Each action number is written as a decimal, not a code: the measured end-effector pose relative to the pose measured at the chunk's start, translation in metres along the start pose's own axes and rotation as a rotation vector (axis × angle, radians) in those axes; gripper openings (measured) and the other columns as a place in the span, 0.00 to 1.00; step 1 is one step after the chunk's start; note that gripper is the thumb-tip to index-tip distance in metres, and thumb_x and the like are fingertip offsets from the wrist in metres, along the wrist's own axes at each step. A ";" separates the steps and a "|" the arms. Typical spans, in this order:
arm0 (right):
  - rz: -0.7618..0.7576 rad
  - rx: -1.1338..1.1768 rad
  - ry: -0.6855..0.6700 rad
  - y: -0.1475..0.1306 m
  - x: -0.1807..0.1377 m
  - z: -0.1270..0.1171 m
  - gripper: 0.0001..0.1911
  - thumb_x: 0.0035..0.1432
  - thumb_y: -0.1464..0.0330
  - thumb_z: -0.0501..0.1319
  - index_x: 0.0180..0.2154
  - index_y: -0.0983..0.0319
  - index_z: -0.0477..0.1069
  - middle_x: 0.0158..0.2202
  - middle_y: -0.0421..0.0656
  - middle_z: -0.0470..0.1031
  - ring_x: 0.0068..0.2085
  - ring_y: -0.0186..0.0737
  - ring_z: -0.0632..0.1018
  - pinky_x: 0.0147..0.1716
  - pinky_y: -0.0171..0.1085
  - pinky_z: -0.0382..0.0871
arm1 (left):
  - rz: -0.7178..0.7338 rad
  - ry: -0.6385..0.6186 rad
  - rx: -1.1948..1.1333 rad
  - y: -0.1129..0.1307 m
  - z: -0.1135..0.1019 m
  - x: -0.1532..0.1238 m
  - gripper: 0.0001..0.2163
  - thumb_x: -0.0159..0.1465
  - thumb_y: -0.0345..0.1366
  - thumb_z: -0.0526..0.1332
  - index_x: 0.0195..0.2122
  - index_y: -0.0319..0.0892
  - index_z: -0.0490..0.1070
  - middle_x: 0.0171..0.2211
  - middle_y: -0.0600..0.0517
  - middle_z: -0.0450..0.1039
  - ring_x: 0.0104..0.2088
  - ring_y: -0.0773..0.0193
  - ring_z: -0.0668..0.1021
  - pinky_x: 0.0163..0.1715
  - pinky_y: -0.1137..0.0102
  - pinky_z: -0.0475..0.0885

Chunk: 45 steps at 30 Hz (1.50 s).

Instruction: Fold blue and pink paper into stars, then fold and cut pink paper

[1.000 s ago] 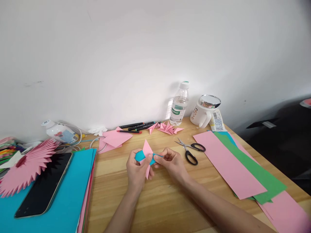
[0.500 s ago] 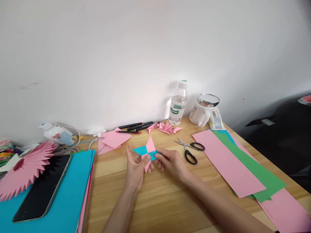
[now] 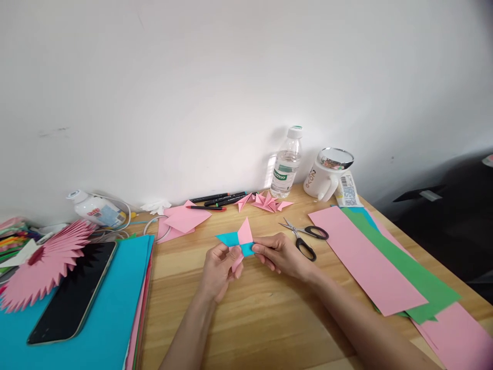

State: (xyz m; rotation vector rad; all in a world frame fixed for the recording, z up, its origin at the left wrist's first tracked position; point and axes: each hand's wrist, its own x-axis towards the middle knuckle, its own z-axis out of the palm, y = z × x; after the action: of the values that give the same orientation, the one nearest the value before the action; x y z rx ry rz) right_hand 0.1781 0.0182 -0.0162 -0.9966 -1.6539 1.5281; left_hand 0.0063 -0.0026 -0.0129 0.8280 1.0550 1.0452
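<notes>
A folded piece (image 3: 243, 237) that could slip out of line

The biggest risk we see is the pink and blue flaps shifting apart if our left hand (image 3: 219, 267), clamped on the near side, slackens while our right hand (image 3: 283, 254) pulls. Our right hand is pinched on the blue end toward the scissors (image 3: 296, 232); squeezing too hard there could crease it crookedly. The smallest risk is bumping the scissors, since they lie just beside that hand with blades spread.

The folded piece appears held above the worktop (image 3: 177, 308), left of the scissors, which are the one obstacle close by. Well left of the scissors lies the stack of blue sheets (image 3: 119, 293), carrying the phone (image 3: 77, 303). To their right lie the pink strip (image 3: 365, 262) and the green strip (image 3: 419, 288). Beyond them stand the water bottle (image 3: 285, 172) and the mug (image 3: 321, 177). Beyond them and leftward lie small pink pieces (image 3: 266, 202) and pens (image 3: 227, 200).
</notes>
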 end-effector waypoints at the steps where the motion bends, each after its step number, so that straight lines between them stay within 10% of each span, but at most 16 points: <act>1: 0.010 -0.012 -0.017 -0.001 0.000 -0.002 0.22 0.57 0.52 0.54 0.20 0.62 0.61 0.15 0.33 0.57 0.14 0.25 0.58 0.11 0.27 0.52 | -0.016 -0.015 0.005 0.000 -0.001 0.000 0.17 0.50 0.45 0.68 0.24 0.38 0.65 0.16 0.60 0.59 0.13 0.77 0.62 0.13 0.78 0.47; 25: -0.176 -0.754 0.257 0.010 0.001 0.008 0.17 0.62 0.61 0.48 0.24 0.61 0.61 0.22 0.41 0.67 0.23 0.35 0.66 0.24 0.34 0.53 | 0.113 -0.005 0.144 -0.013 0.010 0.001 0.18 0.55 0.49 0.61 0.22 0.38 0.69 0.15 0.50 0.71 0.14 0.65 0.72 0.13 0.72 0.67; 45: -0.139 -0.040 -0.005 0.006 0.000 0.017 0.19 0.59 0.54 0.53 0.28 0.63 0.65 0.26 0.38 0.68 0.28 0.34 0.67 0.31 0.32 0.62 | 0.050 0.003 0.062 -0.013 0.004 0.003 0.22 0.51 0.54 0.63 0.19 0.40 0.58 0.12 0.62 0.50 0.13 0.79 0.50 0.13 0.79 0.44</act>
State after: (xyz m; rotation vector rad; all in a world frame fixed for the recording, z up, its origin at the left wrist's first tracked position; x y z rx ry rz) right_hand 0.1640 0.0106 -0.0233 -0.8791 -1.7256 1.4121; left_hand 0.0137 -0.0040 -0.0244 0.9076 1.0785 1.0605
